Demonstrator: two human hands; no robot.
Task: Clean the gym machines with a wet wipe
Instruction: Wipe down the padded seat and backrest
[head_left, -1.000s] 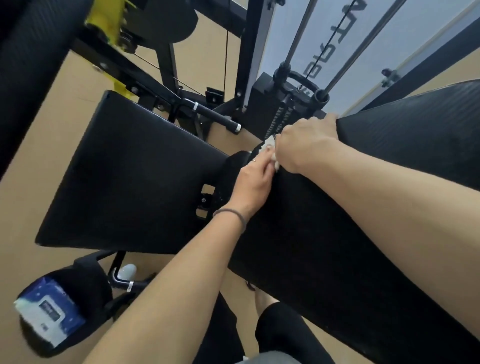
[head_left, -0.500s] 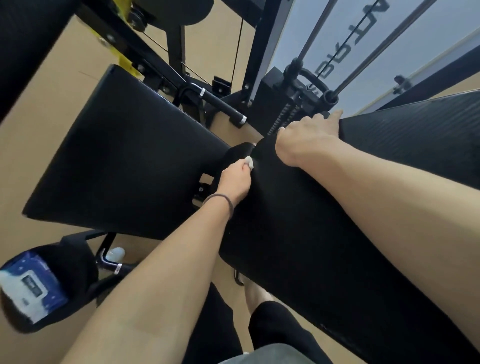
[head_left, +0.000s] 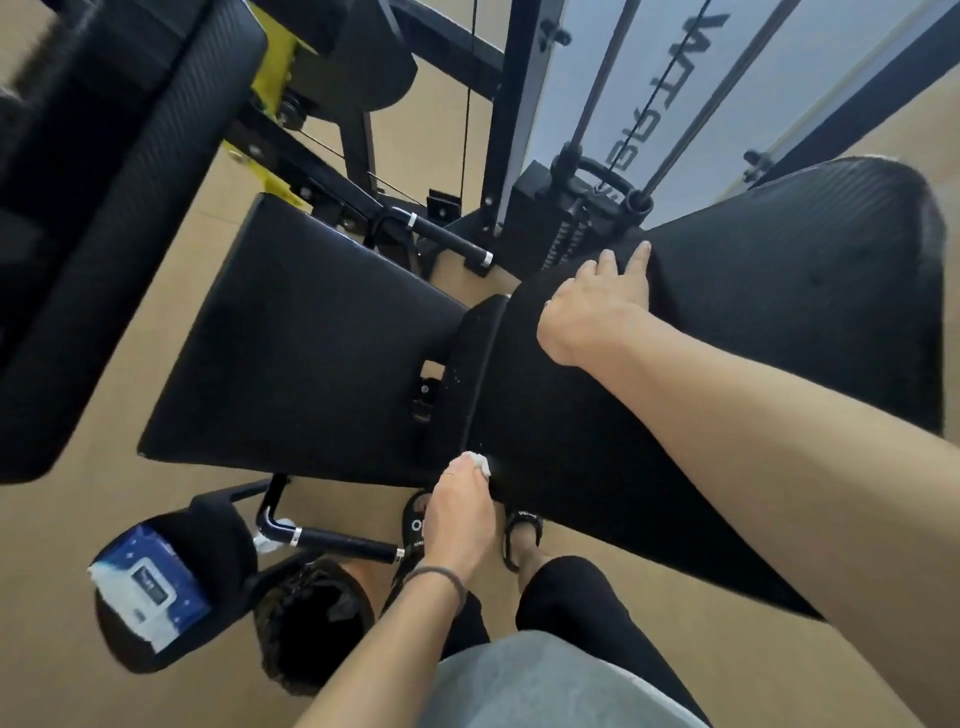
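Matt black textured pad (head_left: 753, 332) (vinyl-like)

Bright even light, blurred wide-angle edges

The seat pad (head_left: 311, 353) lies left of the back pad (head_left: 753, 338), a bracket (head_left: 467, 374) between them. The right hand (head_left: 597, 306) rests on the back pad's far end; the left hand (head_left: 460, 514) presses a wipe (head_left: 479, 461) to its near edge. Behind the pads stands the weight stack (head_left: 566, 218). At lower left, a wipe pack (head_left: 150, 587) sits on a round pad (head_left: 218, 545), a handle (head_left: 337, 540) just right of it.
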